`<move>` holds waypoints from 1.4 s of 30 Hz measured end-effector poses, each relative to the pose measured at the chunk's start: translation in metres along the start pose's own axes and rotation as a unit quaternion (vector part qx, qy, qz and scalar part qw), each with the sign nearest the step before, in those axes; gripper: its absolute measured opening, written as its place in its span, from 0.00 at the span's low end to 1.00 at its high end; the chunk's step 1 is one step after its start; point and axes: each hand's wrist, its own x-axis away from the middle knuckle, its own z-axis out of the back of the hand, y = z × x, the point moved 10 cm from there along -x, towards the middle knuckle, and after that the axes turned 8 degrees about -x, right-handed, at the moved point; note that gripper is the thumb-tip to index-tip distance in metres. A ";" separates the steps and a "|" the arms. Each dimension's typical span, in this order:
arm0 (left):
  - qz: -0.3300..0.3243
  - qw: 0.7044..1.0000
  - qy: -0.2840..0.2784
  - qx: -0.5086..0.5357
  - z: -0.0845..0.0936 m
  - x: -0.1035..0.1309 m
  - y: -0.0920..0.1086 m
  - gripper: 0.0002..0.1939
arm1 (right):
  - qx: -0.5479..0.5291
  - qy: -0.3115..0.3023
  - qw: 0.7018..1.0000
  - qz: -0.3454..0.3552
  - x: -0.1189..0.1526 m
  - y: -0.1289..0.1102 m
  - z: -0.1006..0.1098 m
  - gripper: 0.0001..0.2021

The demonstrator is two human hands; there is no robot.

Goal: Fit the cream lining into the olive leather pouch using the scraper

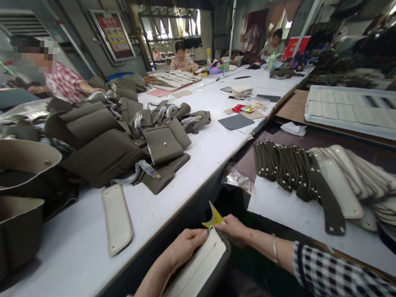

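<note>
**Left hand (187, 244) grips an olive-and-cream bag piece (195, 273)**

The bag piece is low in front of the person, beside the near edge of the white worktable (162, 215), with the thumb by its top corner. The right hand (235, 228) grasps a pointed yellow piece (215, 216) at that corner; some of its fingers are hidden. On the worktable lie a studded cream panel (117, 219) and, beyond it, heaped olive handbags (163, 151). To the right, dark olive straps (290, 170) lie beside stacked cream panels (342, 183). A co-worker in a checked shirt (65, 81) is at far left.
</note>
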 end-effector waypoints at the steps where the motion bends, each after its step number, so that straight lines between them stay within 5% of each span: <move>1: 0.005 1.000 0.006 0.003 0.001 -0.001 -0.002 0.26 | 0.020 -0.004 1.000 0.004 0.002 -0.004 0.014 0.19; 4: 0.012 0.999 0.029 0.009 0.007 -0.004 -0.007 0.25 | 0.072 -0.076 0.994 0.008 0.017 -0.023 0.042 0.24; 9: 0.019 0.998 0.067 0.001 0.014 -0.005 -0.011 0.31 | 0.241 -0.276 0.930 0.020 0.044 -0.051 0.028 0.20; 13: 0.043 0.996 0.068 0.032 0.014 -0.006 -0.023 0.44 | 0.361 -0.210 0.898 0.140 0.026 -0.087 0.016 0.16; 18: 0.051 0.994 0.074 0.068 0.013 -0.007 -0.028 0.55 | 0.494 -0.081 0.823 0.269 0.010 -0.121 -0.001 0.28; 24: 0.043 0.994 0.068 0.072 0.010 -0.001 -0.015 0.54 | 0.586 -0.125 0.711 0.369 0.012 -0.137 -0.037 0.27; 28: 0.010 0.996 0.084 0.016 0.016 -0.001 -0.004 0.46 | 0.616 -0.152 0.662 0.399 0.013 -0.141 -0.049 0.27; 33: -0.045 0.995 0.082 -0.034 0.017 -0.002 0.011 0.31 | 0.633 -0.167 0.632 0.414 0.015 -0.142 -0.056 0.26; 42: -0.055 0.993 0.077 -0.068 0.015 0.001 0.018 0.28 | 0.655 -0.181 0.620 0.392 0.023 -0.141 -0.058 0.27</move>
